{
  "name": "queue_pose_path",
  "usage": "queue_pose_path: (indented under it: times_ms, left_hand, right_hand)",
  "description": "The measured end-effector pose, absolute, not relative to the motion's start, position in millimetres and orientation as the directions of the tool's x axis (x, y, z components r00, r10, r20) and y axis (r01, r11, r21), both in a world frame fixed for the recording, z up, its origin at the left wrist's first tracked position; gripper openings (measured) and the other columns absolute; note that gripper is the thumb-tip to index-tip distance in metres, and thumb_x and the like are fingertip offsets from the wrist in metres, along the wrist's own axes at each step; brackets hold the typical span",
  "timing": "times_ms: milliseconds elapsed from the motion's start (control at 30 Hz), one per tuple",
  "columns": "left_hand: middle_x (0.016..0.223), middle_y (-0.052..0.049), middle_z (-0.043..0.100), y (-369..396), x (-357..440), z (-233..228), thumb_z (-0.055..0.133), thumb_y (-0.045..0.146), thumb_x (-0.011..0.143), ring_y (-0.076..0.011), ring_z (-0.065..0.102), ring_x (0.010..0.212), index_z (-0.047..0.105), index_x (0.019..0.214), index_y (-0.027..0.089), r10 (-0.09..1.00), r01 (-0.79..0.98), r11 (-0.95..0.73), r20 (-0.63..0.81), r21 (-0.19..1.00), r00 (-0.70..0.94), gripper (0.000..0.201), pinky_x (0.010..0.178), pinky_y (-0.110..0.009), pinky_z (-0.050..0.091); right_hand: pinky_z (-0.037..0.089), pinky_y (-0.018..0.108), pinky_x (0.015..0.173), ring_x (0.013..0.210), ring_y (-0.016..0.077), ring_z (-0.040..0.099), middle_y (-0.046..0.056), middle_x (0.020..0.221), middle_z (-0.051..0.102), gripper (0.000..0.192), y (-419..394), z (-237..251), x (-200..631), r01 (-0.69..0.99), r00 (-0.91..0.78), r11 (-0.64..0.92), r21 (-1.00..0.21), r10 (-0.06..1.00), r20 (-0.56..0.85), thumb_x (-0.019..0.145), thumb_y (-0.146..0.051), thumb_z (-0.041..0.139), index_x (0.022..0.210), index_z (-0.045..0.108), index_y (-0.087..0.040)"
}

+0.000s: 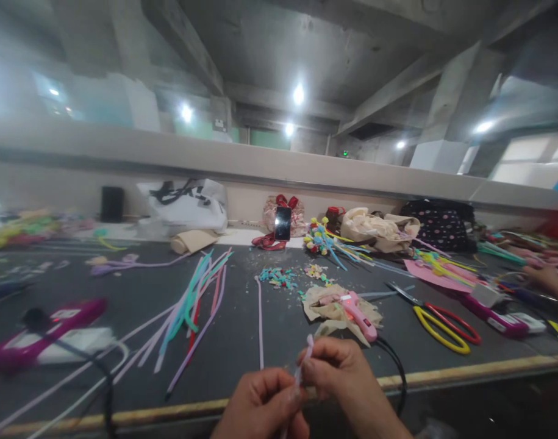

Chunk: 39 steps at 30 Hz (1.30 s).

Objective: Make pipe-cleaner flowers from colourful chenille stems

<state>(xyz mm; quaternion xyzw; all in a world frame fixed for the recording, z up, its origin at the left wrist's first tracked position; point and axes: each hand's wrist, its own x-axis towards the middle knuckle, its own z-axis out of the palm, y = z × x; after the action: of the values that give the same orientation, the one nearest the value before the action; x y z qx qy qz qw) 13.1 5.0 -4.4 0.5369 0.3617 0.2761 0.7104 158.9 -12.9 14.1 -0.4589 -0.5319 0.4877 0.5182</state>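
Both my hands meet at the bottom middle, over the table's front edge. My left hand point(260, 405) and my right hand point(340, 372) pinch the same thin pale lilac pipe cleaner point(305, 360), which sticks up between the fingertips. Just beyond my right hand lies a pink glue gun point(358, 312) on crumpled paper point(327, 305), its black cord curving off the edge. A single lilac pipe cleaner point(260, 320) lies straight on the dark table point(242, 341) ahead of my left hand.
A fan of coloured pipe cleaners point(191, 305) lies to the left. Yellow and red scissors point(438, 323) sit to the right. A phone point(282, 223) stands at the back among bags. Another person's hand point(550, 281) works at far right. A purple glue gun point(41, 332) is at left.
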Motion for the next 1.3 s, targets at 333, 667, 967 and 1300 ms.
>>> queue_pose_path:
  times_ms: [333, 667, 967, 1300]
  left_hand:
    - [0.045, 0.001, 0.062, 2.9, 13.7, -0.2, 0.060, 0.042, 0.064, -0.0075, 0.053, 0.038, 0.049, 0.063, 0.015, 0.796, -0.089, 0.322, -0.219, 0.943, 0.564, 0.029, 0.039, -0.016, 0.033]
    - [0.045, 0.002, 0.061, 2.5, 15.2, -8.2, 0.059, 0.042, 0.064, -0.0062, 0.049, 0.037, 0.051, 0.064, 0.015, 0.740, -0.040, 0.356, -0.255, 0.934, 0.623, 0.028, 0.040, -0.016, 0.030]
    - [0.046, 0.002, 0.060, -0.3, 18.5, -7.9, 0.062, 0.044, 0.060, -0.0035, 0.039, 0.035, 0.055, 0.060, 0.014, 0.728, -0.070, 0.349, -0.223, 0.935, 0.648, 0.032, 0.041, -0.016, 0.026]
    - [0.048, 0.000, 0.063, 4.1, 6.9, -0.1, 0.060, 0.047, 0.062, -0.0076, 0.050, 0.038, 0.057, 0.071, 0.014, 0.780, -0.214, 0.411, -0.219, 0.886, 0.586, 0.035, 0.041, -0.017, 0.033]
  right_hand:
    - [0.027, 0.012, 0.037, 0.040, 0.0015, 0.034, -0.005, 0.050, 0.052, 0.016, -10.1, 12.0, 161.5, -0.097, 0.032, 0.039, -0.994, 0.999, 0.036, 0.062, -0.030, 0.068, 0.069, 0.067, -0.016]
    - [0.020, 0.014, 0.034, 0.036, 0.0010, 0.029, -0.006, 0.047, 0.047, 0.021, -10.3, 13.8, 161.9, -0.184, 0.054, 0.074, -0.980, 0.996, 0.066, 0.063, -0.033, 0.067, 0.070, 0.065, -0.014]
    - [0.026, 0.015, 0.037, 0.038, 0.0031, 0.036, -0.006, 0.044, 0.044, 0.021, -10.9, 4.7, 159.0, -0.118, 0.121, 0.147, -0.982, 0.984, 0.133, 0.067, -0.036, 0.063, 0.066, 0.060, -0.015]
    - [0.023, 0.017, 0.035, 0.039, 0.0040, 0.037, -0.003, 0.064, 0.053, 0.031, 9.8, 24.3, 149.1, -0.095, 0.130, 0.123, -0.988, 0.985, 0.110, 0.075, -0.042, 0.051, 0.095, 0.057, -0.019]
